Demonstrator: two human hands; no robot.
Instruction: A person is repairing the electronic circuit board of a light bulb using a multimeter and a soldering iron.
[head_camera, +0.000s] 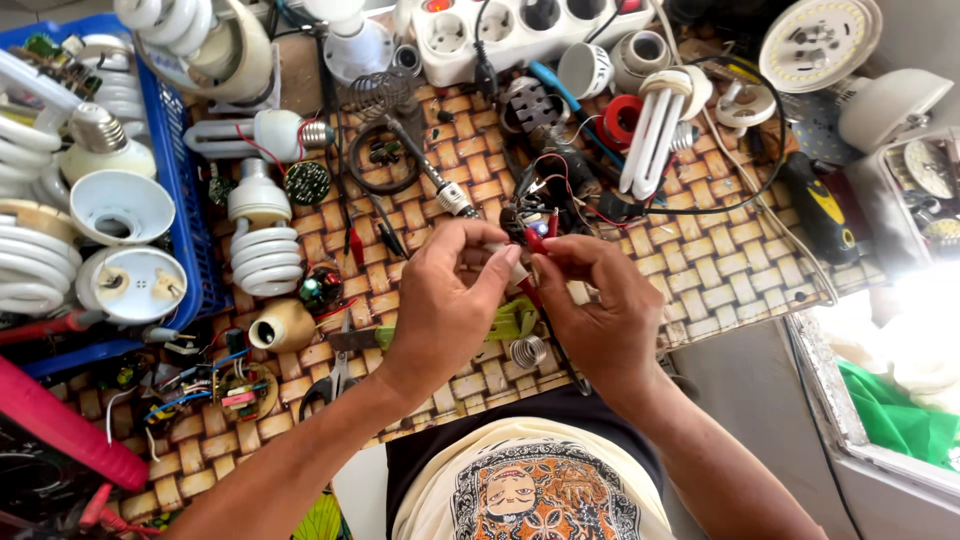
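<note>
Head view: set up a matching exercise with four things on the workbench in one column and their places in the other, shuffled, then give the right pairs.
Things:
1. spiral bulb
2. power strip
3. green cloth
4. blue tray

Places:
A. far right, in the metal-edged box
B. top centre, beyond the woven mat
C. left edge, holding bulb parts
D. on the woven mat, left of the left hand

Pairs: 1-D, 2-B, 3-A, 4-C
</note>
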